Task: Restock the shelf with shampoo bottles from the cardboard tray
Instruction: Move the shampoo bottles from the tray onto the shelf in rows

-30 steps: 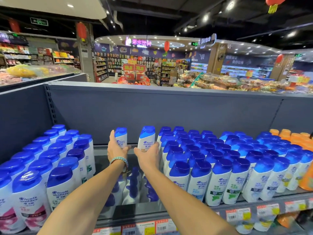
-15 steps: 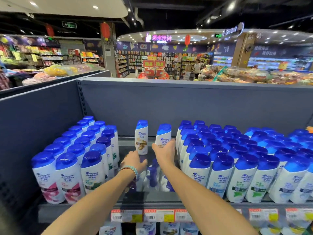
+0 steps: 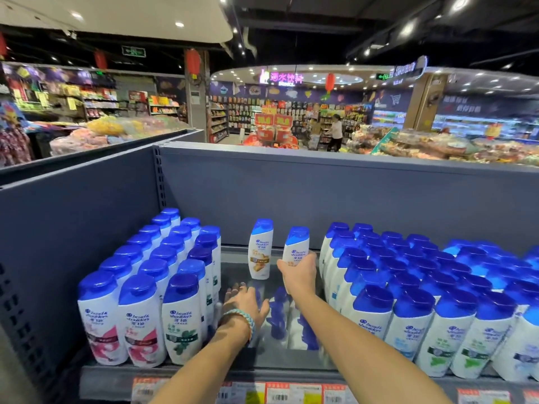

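Lower centre: left hand (image 3: 243, 301) empty, fingers spread, palm down over the bare glossy shelf (image 3: 262, 354) gap. Just above, centre frame, right hand (image 3: 300, 275) wraps the lower body of a tilted shampoo bottle (image 3: 297, 249). Second bottle (image 3: 260, 249) stands upright beside it, untouched. Full blue-capped rows flank the gap left (image 3: 151, 290) and right (image 3: 423, 293). Cardboard tray not in view. Bottles look rigid plastic, smooth, likely slippery and moderately heavy; best gripped mid-body, below the cap.

My right hand (image 3: 300, 275) gripped a shampoo bottle (image 3: 297, 247), arm stretched forward; nearer me than that bottle, my left hand (image 3: 243, 301) hovered empty, fingers spread.
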The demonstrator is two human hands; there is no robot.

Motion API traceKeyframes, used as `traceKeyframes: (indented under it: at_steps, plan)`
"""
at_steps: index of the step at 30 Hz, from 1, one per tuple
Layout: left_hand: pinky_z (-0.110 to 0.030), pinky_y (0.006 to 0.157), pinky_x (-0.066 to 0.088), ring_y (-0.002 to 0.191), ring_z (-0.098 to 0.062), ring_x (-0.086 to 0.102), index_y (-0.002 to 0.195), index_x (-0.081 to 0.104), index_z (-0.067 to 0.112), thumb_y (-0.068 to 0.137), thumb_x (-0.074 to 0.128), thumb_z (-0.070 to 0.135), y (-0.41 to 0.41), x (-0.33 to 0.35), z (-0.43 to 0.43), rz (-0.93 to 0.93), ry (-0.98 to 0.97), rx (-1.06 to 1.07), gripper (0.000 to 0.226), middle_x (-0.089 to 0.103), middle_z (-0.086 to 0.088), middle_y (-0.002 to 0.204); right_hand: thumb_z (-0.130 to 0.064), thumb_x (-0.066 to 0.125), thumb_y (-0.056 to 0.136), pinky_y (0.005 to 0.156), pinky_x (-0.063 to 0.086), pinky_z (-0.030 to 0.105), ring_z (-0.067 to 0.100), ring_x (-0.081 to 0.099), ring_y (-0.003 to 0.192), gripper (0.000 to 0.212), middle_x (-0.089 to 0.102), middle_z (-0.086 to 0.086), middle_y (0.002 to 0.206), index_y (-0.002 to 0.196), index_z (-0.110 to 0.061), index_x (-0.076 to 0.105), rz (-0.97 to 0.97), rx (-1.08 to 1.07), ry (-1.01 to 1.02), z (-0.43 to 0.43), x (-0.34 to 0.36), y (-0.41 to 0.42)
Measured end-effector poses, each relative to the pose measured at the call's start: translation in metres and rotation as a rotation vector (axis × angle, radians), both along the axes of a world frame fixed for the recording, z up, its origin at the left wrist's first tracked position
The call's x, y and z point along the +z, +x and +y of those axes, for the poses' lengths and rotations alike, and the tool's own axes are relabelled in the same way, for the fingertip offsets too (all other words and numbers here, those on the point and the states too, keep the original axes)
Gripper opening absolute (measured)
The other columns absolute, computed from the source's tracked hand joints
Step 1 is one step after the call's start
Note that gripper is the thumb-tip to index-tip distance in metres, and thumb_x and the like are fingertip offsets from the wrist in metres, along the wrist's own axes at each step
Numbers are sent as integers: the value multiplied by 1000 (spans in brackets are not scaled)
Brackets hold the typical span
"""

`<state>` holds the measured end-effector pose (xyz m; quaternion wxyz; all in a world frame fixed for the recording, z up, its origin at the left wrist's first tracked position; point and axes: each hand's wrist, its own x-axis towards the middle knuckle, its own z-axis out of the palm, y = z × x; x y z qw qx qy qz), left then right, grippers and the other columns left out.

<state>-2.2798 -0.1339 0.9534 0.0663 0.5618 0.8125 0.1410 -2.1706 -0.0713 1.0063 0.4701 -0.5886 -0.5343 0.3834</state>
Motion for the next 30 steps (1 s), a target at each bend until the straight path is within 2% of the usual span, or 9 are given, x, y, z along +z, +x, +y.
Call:
traceKeyframes:
  at_steps: [4,9,13,16,22,30]
  plan:
    - [-36,105,38,119,-22,48,123,54,18,90,41,56,0,3,-1,23,-16,-16,52,52,-4,129,-18,75,82,75,45,25,17,54,100,61,54,10,121,127,-12,35,14,21,27,10,3,-6]
    - [-36,106,37,120,-22,47,123,53,19,89,42,58,-2,3,-1,3,-18,-22,53,52,-4,130,-17,76,82,76,46,25,12,51,98,60,53,10,121,125,-13,33,16,54,43,24,2,-11]
    - [-36,107,35,122,-23,45,125,52,19,89,43,58,-2,5,-1,1,-18,-28,53,49,-4,133,-16,75,82,77,47,28,21,56,109,56,52,9,118,116,-17,30,72,59,22,30,-4,-16]
    - [-37,109,34,125,-23,44,126,51,20,89,42,58,-1,7,-1,-12,-39,-22,53,48,-4,136,-17,77,81,77,49,29,21,58,110,57,54,8,116,114,-19,30,108,67,34,32,-10,-23]
    - [-39,114,24,135,-24,36,130,48,21,91,41,57,-1,8,-4,-27,-45,-39,53,40,-4,146,-18,76,82,80,52,29,20,59,111,58,55,9,122,116,-20,29,109,117,60,37,-17,-28]
    - [-39,114,26,136,-24,37,131,47,21,91,41,58,0,10,-5,-43,-58,-38,55,40,-4,146,-17,74,84,85,54,33,20,59,113,57,54,8,124,118,-21,28,103,148,43,43,-21,-26]
